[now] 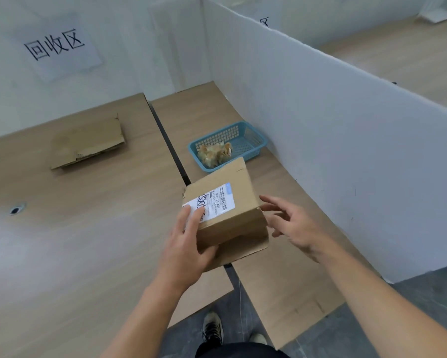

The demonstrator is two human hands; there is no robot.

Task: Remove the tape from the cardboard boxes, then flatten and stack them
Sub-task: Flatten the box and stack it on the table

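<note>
While standing at the table (88,241), holding box (230,218) in left grip (188,244), fingers (195,217) over the label (218,200); right grip (292,228) released, spread just beside box.

L hand (188,241): fingers laid flat over top of box (230,215), thumb curled round near lower face; grips it, wrist bent slightly back.
L forearm (139,306): bare, enters from bottom centre-left, runs up and to the right.
R hand (292,226): holds nothing; fingers straight and spread, palm turned toward box's right side. Fingertips just beside that edge; contact unclear.
R forearm (372,293): bare, enters from bottom right, angled up and to the left.
</note>
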